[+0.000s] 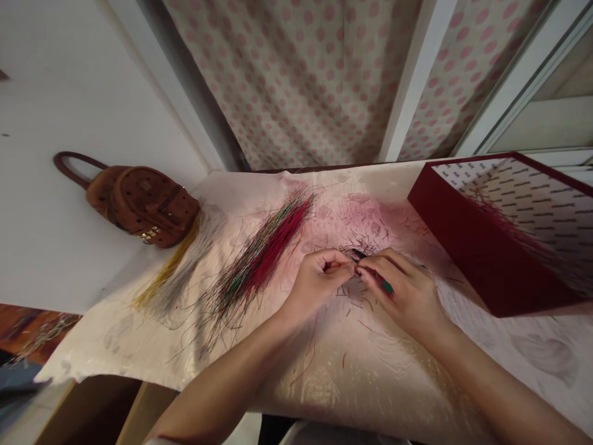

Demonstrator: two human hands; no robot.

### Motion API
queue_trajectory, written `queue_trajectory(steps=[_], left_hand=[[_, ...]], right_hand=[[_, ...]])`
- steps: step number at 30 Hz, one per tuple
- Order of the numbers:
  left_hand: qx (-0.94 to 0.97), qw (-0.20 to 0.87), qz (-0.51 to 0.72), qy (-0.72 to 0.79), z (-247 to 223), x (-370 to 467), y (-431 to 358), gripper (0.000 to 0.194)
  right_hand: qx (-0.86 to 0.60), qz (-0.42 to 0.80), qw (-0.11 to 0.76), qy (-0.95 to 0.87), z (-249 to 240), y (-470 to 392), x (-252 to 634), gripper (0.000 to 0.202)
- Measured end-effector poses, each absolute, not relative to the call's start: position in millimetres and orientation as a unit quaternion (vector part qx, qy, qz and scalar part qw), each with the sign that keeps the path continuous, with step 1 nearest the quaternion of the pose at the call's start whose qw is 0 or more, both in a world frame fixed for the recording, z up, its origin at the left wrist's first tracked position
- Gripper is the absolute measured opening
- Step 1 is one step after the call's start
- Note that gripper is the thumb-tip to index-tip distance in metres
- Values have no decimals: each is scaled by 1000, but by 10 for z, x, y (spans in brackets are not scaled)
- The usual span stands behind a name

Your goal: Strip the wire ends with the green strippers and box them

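Both hands meet over a scatter of short cut wire-like pieces on the covered table. My left hand is closed in a pinch, thumb and forefinger together; what sits between them is too small to make out. Touching it from the right, my right hand is closed around a small hand tool with a dark tip and a green-and-red handle, probably pliers; the palm hides most of it. Left of the hands lies a long bundle of thin red, green and dark strands, its ends fanned out.
A dark red open box with printed lining and red strands inside stands at the right. Yellow strands and grey strands lie at the left beside a brown backpack. A dotted curtain hangs behind the table.
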State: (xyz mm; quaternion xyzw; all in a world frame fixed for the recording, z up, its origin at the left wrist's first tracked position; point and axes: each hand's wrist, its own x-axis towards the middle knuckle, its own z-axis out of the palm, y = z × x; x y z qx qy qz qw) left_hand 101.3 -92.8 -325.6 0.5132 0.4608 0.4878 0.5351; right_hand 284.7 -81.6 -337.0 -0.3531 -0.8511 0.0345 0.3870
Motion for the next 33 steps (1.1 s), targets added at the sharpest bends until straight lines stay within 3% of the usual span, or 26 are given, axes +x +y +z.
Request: queue_trajectory(steps=[3, 6, 9, 11, 14, 17, 22, 29, 33], left_hand=[[579, 452, 477, 483, -3263, 1022, -958, 13], [636, 380, 462, 488, -3253, 1037, -991, 13], [652, 364, 452, 489, -3235, 1048, -1004, 14], [627, 391, 458, 494, -3219, 1043, -993, 15], [567, 457, 472, 497, -3201, 1017, -952, 17], [537, 498, 484, 479, -3211, 982, -908, 18], [523, 524, 492, 459, -3254, 955, -887, 17], [559, 501, 473, 460, -3193, 950, -910, 17], [594, 438, 464, 491, -3150, 964, -944, 16]], right_hand=[[-369, 100, 410, -828, -3334, -832, 2827, 11], [-412, 266, 429, -759, -3315, -807, 2808, 12], [-416, 483, 398, -660, -3329, -762, 2806, 22], [-409, 534, 391, -627, -3343, -751, 2818, 23], [-433, 379, 443, -687, -3348, -776, 2845, 10], [-389, 171, 436, -793, -3344, -807, 2867, 15], [-342, 42, 392, -853, -3357, -796, 2867, 18], [-340, 47, 377, -860, -3355, -789, 2861, 14], [-372, 268, 391, -798, -3340, -783, 2857, 13]])
